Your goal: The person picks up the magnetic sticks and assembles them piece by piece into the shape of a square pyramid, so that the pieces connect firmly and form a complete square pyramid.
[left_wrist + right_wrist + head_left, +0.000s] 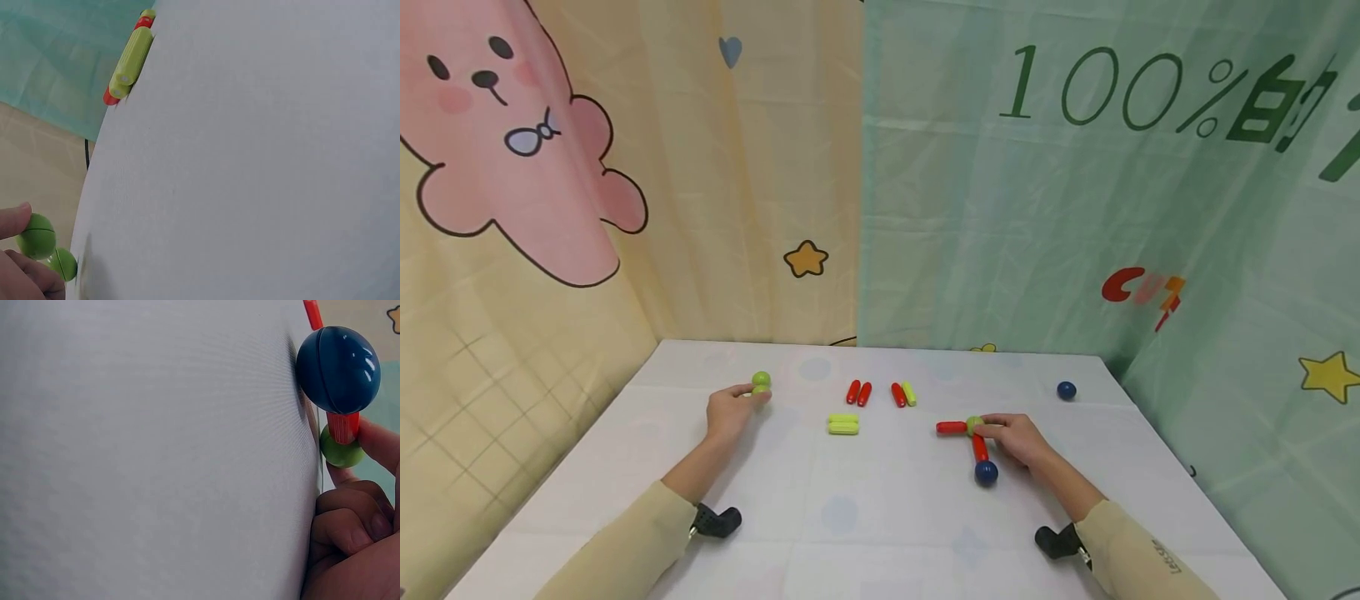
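Note:
My left hand pinches a green ball between thumb and fingers at the table's far left. A second green ball lies just beyond it; whether they touch I cannot tell. With thumb and finger, my right hand grips the green ball of a joined piece on the right. From that ball one red rod points left. Another red rod runs toward me and ends in a dark blue ball.
Two red rods lie side by side at the back middle, with a red rod and a yellow-green rod right of them. Two yellow-green rods lie nearer. Another dark blue ball sits back right on the white table.

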Demonstrator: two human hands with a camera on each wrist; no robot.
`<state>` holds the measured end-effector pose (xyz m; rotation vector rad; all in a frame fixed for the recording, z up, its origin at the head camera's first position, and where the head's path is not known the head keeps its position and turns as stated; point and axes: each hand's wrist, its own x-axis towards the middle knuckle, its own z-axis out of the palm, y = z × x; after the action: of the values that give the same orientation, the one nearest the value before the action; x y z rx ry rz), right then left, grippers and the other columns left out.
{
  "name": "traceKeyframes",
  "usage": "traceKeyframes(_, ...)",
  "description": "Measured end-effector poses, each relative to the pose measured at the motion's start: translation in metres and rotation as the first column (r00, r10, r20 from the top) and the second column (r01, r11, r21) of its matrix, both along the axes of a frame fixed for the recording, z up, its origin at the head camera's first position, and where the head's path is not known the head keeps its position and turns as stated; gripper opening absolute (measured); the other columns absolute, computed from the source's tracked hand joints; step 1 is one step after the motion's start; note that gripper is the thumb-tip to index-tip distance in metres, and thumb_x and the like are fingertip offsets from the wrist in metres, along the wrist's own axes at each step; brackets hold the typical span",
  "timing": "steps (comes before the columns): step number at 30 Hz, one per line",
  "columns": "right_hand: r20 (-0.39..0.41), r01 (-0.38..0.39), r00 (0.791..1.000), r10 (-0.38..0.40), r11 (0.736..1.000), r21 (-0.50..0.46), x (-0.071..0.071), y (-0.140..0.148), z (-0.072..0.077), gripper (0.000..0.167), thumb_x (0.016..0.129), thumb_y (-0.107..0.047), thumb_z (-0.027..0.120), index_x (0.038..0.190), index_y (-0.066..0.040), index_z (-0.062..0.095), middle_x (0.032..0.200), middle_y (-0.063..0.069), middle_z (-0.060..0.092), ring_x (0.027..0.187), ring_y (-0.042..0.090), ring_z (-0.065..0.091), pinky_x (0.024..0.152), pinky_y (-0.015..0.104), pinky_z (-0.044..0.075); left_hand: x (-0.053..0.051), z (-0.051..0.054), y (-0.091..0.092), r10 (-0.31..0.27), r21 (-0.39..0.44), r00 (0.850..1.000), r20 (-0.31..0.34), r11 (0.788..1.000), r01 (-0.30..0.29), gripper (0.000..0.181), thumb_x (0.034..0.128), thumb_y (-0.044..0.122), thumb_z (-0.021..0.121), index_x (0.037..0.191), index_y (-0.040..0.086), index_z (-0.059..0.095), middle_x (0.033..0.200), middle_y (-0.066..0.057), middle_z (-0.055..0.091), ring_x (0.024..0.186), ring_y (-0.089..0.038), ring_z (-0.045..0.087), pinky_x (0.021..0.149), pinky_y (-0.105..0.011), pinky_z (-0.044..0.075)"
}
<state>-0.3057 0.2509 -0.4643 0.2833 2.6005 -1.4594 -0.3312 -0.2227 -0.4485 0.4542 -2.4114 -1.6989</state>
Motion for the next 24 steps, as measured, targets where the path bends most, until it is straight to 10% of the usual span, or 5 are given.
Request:
traceKeyframes(8, -0.003, -0.002, 1.000, 0.002, 1.000, -0.004, 0.000, 0.000, 0.001, 0.057, 0.091, -0.040, 0.071, 0.135, -0.006, 0.063, 0.069, 0.001, 0.039, 0.059, 0.019, 0.037, 0.055, 0.027, 0.029, 0.004, 0.007, 0.022, -0.060, 0.010, 0.998, -0.023, 0.998, 0.061, 0.048, 0.0877, 0.022, 0.076, 0.127, -0.004, 0.066, 0.148, -0.025, 0.049, 0.147, -0.038, 0.034, 0.116, -0.048, 0.033)
traceKeyframes(18, -0.018, -0.003, 1.000, 0.003, 1.000, 0.003, 0.000, 0.000, 0.000, 0.054, 0.091, -0.039, 0.071, 0.134, -0.006, 0.064, 0.060, -0.002, 0.036, 0.053, 0.018, 0.036, 0.051, 0.026, 0.029, 0.012, 0.010, 0.054, -0.111, -0.023, 0.993, -0.027, 0.994, 0.111, 0.044, 0.0851, 0.028, 0.080, 0.120, 0.002, 0.072, 0.130, -0.016, 0.061, 0.102, -0.025, 0.047, 0.076, -0.031, 0.039)
traceKeyframes(24, -0.017, -0.003, 1.000, 0.004, 1.000, 0.003, -0.001, 0.001, 0.000, 0.054, 0.091, -0.038, 0.071, 0.134, -0.006, 0.064, 0.060, -0.002, 0.036, 0.054, 0.018, 0.036, 0.052, 0.026, 0.029, 0.016, 0.010, 0.073, -0.170, -0.003, 0.985, -0.010, 0.985, 0.170, 0.043, 0.0845, 0.029, 0.081, 0.119, 0.005, 0.073, 0.132, -0.014, 0.062, 0.105, -0.024, 0.047, 0.079, -0.033, 0.039)
